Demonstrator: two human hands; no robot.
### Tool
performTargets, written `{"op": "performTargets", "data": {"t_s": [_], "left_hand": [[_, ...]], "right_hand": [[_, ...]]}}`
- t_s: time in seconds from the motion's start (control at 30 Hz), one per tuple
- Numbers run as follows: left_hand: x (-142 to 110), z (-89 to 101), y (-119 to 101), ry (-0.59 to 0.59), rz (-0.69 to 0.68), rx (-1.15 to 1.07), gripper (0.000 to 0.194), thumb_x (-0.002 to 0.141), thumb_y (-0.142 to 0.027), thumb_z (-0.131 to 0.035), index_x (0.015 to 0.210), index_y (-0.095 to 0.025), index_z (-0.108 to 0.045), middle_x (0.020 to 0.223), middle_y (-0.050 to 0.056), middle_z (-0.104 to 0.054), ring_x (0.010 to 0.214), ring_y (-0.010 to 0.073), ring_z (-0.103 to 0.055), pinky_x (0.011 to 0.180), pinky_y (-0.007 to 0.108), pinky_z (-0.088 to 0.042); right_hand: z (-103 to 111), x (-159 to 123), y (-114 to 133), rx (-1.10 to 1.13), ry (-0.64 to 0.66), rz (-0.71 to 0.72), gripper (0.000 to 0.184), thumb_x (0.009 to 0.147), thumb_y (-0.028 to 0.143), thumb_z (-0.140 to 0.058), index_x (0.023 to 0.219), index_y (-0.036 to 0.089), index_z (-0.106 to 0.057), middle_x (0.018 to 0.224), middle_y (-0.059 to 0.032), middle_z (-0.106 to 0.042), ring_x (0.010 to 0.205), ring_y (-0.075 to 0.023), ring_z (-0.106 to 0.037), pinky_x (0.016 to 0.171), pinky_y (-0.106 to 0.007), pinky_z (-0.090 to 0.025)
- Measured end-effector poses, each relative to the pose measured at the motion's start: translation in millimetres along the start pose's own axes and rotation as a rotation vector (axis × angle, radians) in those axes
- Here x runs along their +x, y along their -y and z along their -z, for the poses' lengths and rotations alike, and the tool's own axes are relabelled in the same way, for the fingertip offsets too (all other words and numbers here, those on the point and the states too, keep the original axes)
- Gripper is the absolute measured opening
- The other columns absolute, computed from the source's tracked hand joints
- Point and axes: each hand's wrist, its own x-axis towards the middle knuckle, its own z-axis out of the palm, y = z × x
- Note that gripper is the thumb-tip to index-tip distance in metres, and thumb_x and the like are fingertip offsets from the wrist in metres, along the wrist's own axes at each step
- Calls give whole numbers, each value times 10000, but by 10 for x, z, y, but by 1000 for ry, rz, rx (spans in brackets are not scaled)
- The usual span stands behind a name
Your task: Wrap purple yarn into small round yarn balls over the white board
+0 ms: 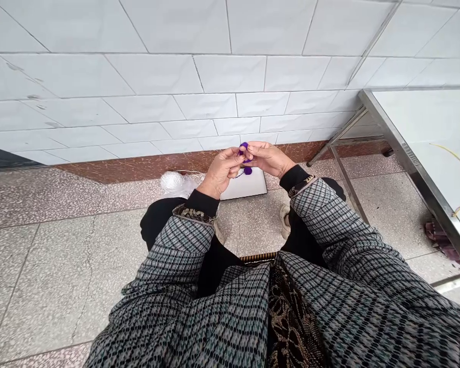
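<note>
Held out in front of me, my left hand point(227, 167) and my right hand point(267, 155) meet at their fingertips around a small piece of purple yarn work point(244, 146). Both pinch it between thumb and fingers; whether a hook or needle is there, I cannot make out. Below the hands, a small purple yarn ball point(248, 170) lies over a white flat box point(249, 186) on the floor. A purple strand shows beside the ball, near my left hand. Left of the box sits white yarn point(172, 182) with clear plastic around it.
A white tiled wall point(230, 74) with a brown skirting stands close ahead. On the right is a metal-framed table point(417, 158) with a yellow cord point(454, 157) on its top. Dark reddish cloth point(440, 240) lies under it. My shoes rest on the speckled floor point(53, 276).
</note>
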Motion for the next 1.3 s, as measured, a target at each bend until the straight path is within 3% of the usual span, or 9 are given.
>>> {"op": "performTargets", "data": {"t_s": [0.17,0.3,0.47,0.57,0.63,0.73,0.9,1.07,1.3], "left_hand": [[-21,5,-35,-1,11,6,167,821,-258,-797,887,-203,-654,830,-8,-690,458,29,-231,417,233,-161],[17,96,-66,-163,-22,13,162,800,-157,-769,800,-189,-610,640,-51,-538,459,36,-289,419,204,-180],[18,200,-105,-271,-21,57,127,736,-64,-705,723,-157,-620,555,-72,-429,454,36,-303,421,186,-169],[-36,163,-110,-187,25,-64,107,718,-86,-696,688,-145,-613,616,-28,-525,484,40,-375,421,186,-199],[-68,114,-109,-111,68,-200,87,721,-100,-691,699,-143,-618,674,0,-583,507,46,-421,424,190,-238],[-91,52,-111,-65,133,-351,53,733,-86,-673,733,-135,-654,684,5,-599,500,44,-421,416,189,-262],[-109,21,-123,-17,146,-395,68,770,-68,-701,763,-135,-688,696,4,-621,484,33,-427,409,171,-299],[-123,29,-101,-17,83,-386,109,803,-44,-730,766,-139,-692,691,-8,-618,492,22,-443,415,153,-308],[-45,39,-15,-78,-26,-267,277,776,-18,-746,982,-199,-789,779,-14,-688,501,36,-410,417,175,-290]], "right_hand": [[13,5,-8,-21,31,-3,298,906,373,-845,742,216,-653,764,9,-625,858,-157,-638,984,-349,-583],[133,38,-32,-130,28,14,236,895,395,-840,807,221,-708,950,-23,-722,1001,-168,-674,1005,-334,-574],[312,68,-60,-737,85,124,69,942,246,-740,919,206,-792,1185,-87,-714,1176,-237,-651,1168,-455,-477],[314,70,-86,-1135,-99,333,120,944,187,-718,1016,199,-813,1448,-136,-615,1439,-351,-482,1265,-611,-300],[281,70,-111,-1217,-167,439,150,986,270,-705,1075,208,-809,1615,-128,-492,1559,-397,-324,1280,-673,-208],[236,84,-169,-1098,-54,458,303,1036,464,-661,1132,212,-798,1709,-116,-388,1593,-398,-288,1284,-673,-200],[190,144,-338,-615,-19,412,486,970,683,-664,1050,228,-817,1650,-84,-491,1528,-334,-443,1267,-624,-299],[48,140,-439,-306,-152,338,414,813,652,-853,928,254,-845,1514,-54,-633,1418,-273,-576,1234,-513,-420],[-122,80,-429,-38,-206,215,302,778,551,-922,863,274,-838,1307,-31,-761,1226,-215,-693,1071,-392,-580]]}}
